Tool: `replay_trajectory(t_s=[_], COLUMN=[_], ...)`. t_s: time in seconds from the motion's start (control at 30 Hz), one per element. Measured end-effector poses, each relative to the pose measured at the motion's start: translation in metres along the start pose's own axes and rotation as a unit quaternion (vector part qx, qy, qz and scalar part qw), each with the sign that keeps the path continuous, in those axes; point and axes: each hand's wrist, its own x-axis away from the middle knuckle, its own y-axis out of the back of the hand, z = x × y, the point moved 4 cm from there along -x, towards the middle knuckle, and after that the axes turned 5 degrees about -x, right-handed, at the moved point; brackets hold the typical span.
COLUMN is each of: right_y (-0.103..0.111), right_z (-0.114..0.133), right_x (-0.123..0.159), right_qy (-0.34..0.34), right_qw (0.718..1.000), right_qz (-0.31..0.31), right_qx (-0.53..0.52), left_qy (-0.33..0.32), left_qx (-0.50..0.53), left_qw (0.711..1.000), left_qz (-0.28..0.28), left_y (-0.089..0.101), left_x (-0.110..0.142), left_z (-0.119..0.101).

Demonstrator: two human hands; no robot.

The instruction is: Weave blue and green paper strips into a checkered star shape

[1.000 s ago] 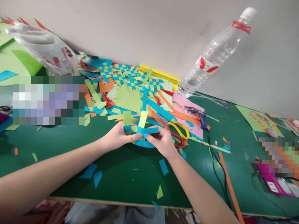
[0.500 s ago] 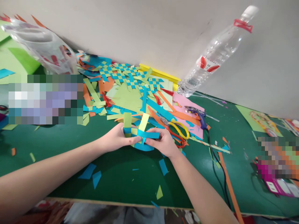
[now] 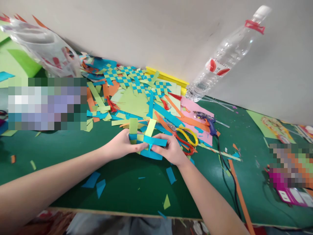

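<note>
My left grip [image 3: 122, 145] clasps the left side of the weave [image 3: 140, 138], thumb laid across its front; my right grip [image 3: 172, 150] pinches the right side, around the end of a blue strip [image 3: 156, 140]. The weave sits between the two, above the worktop [image 3: 119, 189], with two green strips [image 3: 133, 126] standing up, the right one leaning. I judge the left thumb should press just enough to stop the crossings slipping, while my right grip draws the blue strip snug. Paper creases easily, so a light, even pull seems best. The scissors [image 3: 180, 131] lie just beside my right grip; I should steer clear of them.
</note>
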Motion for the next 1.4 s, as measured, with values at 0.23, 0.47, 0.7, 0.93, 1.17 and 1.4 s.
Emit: replay_trajectory(t_s=[0.23, 0.47, 0.7, 0.93, 1.17, 1.4], right_y=[-0.001, -0.001, -0.002, -0.002, -0.002, -0.002], right_z=[0.0, -0.002, -0.001, -0.001, 0.001, 0.004], right_x=[-0.001, 0.0, 0.0, 0.001, 0.0, 0.001], right_qy=[-0.008, -0.004, -0.001, -0.003, 0.001, 0.004], right_qw=[1.0, 1.0, 0.999, 0.999, 1.0, 1.0], right_qz=[0.004, 0.006, 0.018, 0.02, 0.021, 0.022], right_qx=[-0.01, -0.025, -0.033, -0.039, -0.023, -0.005], left_qy=[0.02, 0.022, 0.035, 0.042, 0.023, 0.042], left_qx=[0.015, 0.012, 0.014, 0.02, 0.017, 0.004], left_qw=[1.0, 1.0, 0.999, 0.999, 0.999, 0.999], left_qz=[0.01, 0.016, 0.022, 0.027, 0.027, 0.032], left_y=[-0.001, -0.001, -0.001, -0.001, -0.001, -0.002], left_x=[0.0, 0.001, 0.002, 0.002, 0.001, 0.003], left_z=[-0.001, 0.002, -0.007, -0.007, 0.0, -0.006])
